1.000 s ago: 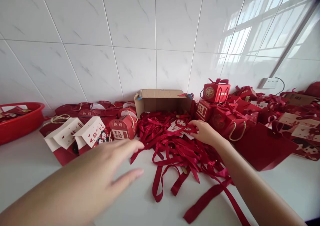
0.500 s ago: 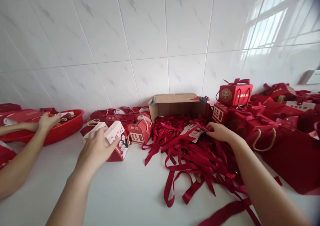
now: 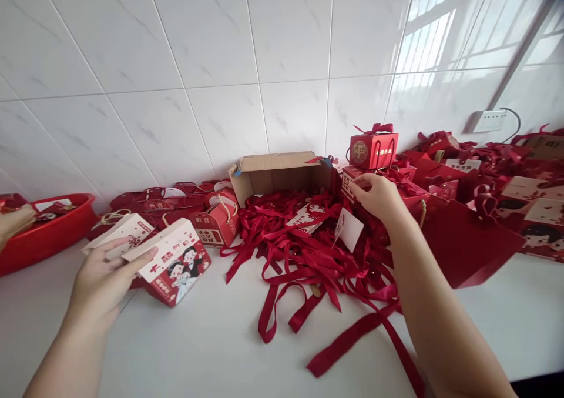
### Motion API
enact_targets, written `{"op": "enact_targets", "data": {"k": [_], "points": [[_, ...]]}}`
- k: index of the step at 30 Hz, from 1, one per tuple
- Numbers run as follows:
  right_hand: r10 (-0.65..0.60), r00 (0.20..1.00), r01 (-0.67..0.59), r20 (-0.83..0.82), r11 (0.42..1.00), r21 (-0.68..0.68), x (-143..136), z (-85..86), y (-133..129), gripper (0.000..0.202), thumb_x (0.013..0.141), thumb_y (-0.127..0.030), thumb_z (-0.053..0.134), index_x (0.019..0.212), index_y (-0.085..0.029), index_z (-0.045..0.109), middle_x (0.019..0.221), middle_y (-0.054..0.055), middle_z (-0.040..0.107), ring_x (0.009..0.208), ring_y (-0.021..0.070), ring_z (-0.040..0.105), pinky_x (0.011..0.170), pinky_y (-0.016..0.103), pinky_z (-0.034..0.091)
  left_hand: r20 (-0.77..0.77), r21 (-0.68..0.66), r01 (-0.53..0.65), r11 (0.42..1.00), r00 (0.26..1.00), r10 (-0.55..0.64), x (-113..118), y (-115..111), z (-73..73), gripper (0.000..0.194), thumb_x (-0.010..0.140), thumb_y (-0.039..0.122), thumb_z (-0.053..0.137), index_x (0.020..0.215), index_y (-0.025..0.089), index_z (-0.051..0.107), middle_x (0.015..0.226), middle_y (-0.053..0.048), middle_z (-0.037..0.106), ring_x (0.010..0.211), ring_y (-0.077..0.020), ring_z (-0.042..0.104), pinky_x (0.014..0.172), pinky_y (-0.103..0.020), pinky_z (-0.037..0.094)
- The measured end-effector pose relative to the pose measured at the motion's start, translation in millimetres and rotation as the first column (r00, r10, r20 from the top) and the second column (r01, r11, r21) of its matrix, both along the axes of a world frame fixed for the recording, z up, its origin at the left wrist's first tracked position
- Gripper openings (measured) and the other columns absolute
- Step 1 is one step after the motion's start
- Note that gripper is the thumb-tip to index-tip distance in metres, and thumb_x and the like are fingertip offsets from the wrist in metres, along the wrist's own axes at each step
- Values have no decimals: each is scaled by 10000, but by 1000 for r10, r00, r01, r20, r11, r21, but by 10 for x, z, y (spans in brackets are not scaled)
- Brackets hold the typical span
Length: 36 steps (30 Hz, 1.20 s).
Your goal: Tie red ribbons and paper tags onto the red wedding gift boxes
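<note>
My left hand (image 3: 108, 268) grips a red and white gift box (image 3: 178, 271), printed with a cartoon couple. The thumb lies along one white top panel, and the fingers reach toward another white panel (image 3: 127, 228). Tilted slightly, the box is just above or touching the tabletop. My right hand (image 3: 374, 195) has its fingertips pinched together above the right end of a heap of dark red ribbons (image 3: 304, 257); what they hold, if anything, is hidden. Below those fingers a white card (image 3: 351, 231) stands tilted on the heap. Another printed card (image 3: 305, 218) lies among the ribbons.
Behind the ribbons lies an open cardboard box (image 3: 282, 163) against the tiled wall. A small red box with handle (image 3: 215, 224) stands beside it. Stacked red boxes (image 3: 374, 150) and a large red bag (image 3: 471, 248) fill the right. Another person's hand (image 3: 15, 221) is at a red basin (image 3: 48, 239).
The view has swung right. My right hand has moved up and right from the ribbons, and the tilted white card now shows. My left hand has shifted left and nearer with the gift box.
</note>
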State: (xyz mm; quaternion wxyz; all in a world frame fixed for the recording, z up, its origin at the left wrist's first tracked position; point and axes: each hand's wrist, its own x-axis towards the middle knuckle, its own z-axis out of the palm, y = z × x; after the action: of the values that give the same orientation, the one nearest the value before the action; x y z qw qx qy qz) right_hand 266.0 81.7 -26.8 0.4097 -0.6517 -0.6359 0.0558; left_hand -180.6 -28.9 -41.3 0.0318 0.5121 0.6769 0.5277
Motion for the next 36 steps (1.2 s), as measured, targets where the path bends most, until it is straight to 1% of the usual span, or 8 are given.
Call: {"op": "enact_targets", "data": {"k": [3,8,14,18,23,27,33,36], "points": [[65,995,-59,-73,996,73,15,247,-366,232,821,-378,600,892,-182,701,815,52,719,660,166,630,608,279,475,418,-165,33,986,908,40,288,-92,-32,607,572,238,854,1110,262,575,734,64,741,808,-174,717,694,-236,565],[189,975,-172,-113,974,148,125,396,-949,218,816,-410,620,885,-215,690,789,30,708,604,149,621,522,249,463,434,-196,192,962,896,-91,722,-170,-92,748,595,366,856,1259,304,517,916,8,779,1034,-235,685,835,-280,545],[218,944,-107,248,912,-395,472,-397,-901,90,775,-204,626,826,-203,701,761,39,711,663,193,654,566,265,469,390,-202,304,931,897,-209,1104,-108,-93,653,654,453,799,1226,277,541,982,-34,771,951,-250,706,826,-321,556],[207,938,-73,279,903,-424,460,-917,-793,59,745,-186,664,798,-169,685,734,76,708,648,226,663,523,272,441,418,-116,376,919,858,-298,1241,8,-169,634,696,436,764,1246,243,514,1025,-70,745,925,-253,704,802,-353,570],[198,927,-79,318,933,-352,300,-1088,-819,105,820,-158,557,799,-201,650,787,82,715,710,236,670,540,277,412,300,-35,418,908,871,-389,1254,204,-329,652,702,464,735,1249,211,484,1149,-125,663,1030,-289,661,865,-437,550],[143,924,-14,354,940,-341,350,-986,-842,85,817,-173,556,751,-207,597,719,55,680,625,212,631,501,263,370,115,-39,275,961,956,-269,1143,183,-196,845,677,417,759,1388,225,345,1432,-172,421,1301,-325,455,968,-485,499],[78,902,60,424,951,-303,643,-317,-1046,135,850,-172,488,742,-225,549,659,24,668,520,184,598,482,262,414,9,355,122,927,991,-134,938,-26,499,823,663,297,798,1374,235,387,1512,-123,346,1355,-300,390,1003,-462,487],[227,877,-239,423,971,-24,541,125,-1193,154,909,-195,426,916,-239,573,831,54,718,618,184,661,532,260,485,-25,535,154,831,986,-166,1012,-154,765,670,683,270,779,1289,246,495,1422,-53,484,1316,-250,446,993,-368,488]]}}
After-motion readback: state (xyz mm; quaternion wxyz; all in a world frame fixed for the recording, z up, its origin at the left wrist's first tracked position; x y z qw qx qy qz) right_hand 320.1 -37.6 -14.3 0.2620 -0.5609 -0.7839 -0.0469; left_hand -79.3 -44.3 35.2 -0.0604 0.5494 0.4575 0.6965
